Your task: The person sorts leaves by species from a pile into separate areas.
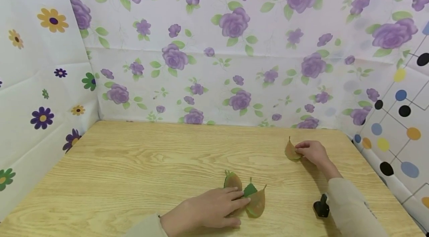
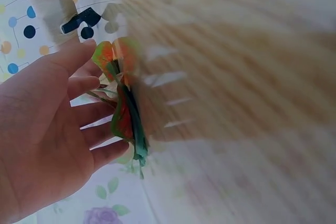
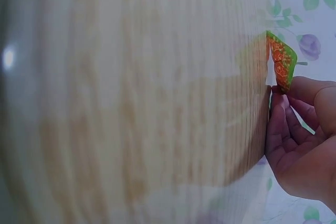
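My right hand (image 1: pixel 313 153) pinches a brown-orange leaf (image 1: pixel 291 151) with a short stem, at the back right of the table. In the right wrist view, the leaf (image 3: pixel 283 64) shows orange with a green edge, held between thumb and fingertips. Nearer the front, my left hand (image 1: pixel 218 207) reaches with extended fingers over several leaves. Among these are a brown-green leaf (image 1: pixel 233 181), a dark green leaf (image 1: pixel 250 190) and a brown leaf (image 1: pixel 257 204) with a green edge. The left fingertips touch them and partly hide them.
The wood-grain table (image 1: pixel 151 162) carries the leaves. A small black device (image 1: pixel 321 207) sits at the right sleeve (image 1: pixel 355 207). Floral cloth (image 1: pixel 207 80) hangs behind the table, with patterned cloth (image 1: pixel 395 133) along the right and flowered cloth (image 1: pixel 40 92) along the left.
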`<state>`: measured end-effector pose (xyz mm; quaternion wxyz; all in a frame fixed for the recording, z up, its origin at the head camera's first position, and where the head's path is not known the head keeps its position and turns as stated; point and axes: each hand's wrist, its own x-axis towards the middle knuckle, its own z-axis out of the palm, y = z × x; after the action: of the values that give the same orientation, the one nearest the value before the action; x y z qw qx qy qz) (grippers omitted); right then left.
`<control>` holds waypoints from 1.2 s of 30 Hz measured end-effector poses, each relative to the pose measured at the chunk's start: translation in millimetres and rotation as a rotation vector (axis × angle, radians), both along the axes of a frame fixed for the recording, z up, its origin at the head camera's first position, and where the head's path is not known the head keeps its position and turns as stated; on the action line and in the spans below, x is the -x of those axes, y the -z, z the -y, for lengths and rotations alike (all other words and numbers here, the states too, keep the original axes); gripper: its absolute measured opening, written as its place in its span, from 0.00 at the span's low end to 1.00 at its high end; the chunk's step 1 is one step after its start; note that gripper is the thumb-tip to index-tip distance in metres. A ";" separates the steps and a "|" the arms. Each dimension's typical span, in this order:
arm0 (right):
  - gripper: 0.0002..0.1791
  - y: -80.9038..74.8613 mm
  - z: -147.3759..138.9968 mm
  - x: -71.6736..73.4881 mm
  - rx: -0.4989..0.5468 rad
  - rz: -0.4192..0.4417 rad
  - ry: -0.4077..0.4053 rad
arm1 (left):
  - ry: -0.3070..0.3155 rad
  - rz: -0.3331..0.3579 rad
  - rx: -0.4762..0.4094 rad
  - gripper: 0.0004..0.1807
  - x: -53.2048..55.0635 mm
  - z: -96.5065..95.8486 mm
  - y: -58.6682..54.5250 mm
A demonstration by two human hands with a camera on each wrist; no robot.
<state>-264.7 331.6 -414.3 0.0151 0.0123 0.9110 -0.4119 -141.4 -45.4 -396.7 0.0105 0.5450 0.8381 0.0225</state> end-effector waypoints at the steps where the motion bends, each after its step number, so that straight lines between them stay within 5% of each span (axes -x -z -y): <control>1: 0.15 0.0 0.2 0.1 -0.002 -0.003 0.000 | 0.003 -0.007 -0.004 0.31 0.1 0.0 -0.5; 7: 0.15 -1.3 1.2 -0.6 -0.005 -0.008 -0.003 | 0.017 -0.045 -0.042 0.29 2.4 -0.7 -3.4; 13: 0.14 -1.5 0.2 -0.7 -0.014 -0.007 -0.004 | -0.003 0.011 -0.141 0.26 4.3 -6.0 -5.9; 27: 0.14 -0.6 2.4 -2.6 -0.044 -0.015 -0.010 | -0.205 0.239 -0.317 0.13 13.1 -46.8 -0.2; 36: 0.13 0.4 3.4 -0.7 -0.091 -0.042 -0.019 | -0.284 0.115 -0.246 0.18 9.2 -62.0 6.1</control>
<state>-264.0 328.2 -414.8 -0.0008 -0.0045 0.9289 -0.3702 -150.6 16.6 -402.8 -0.0117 0.4164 0.8954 0.1570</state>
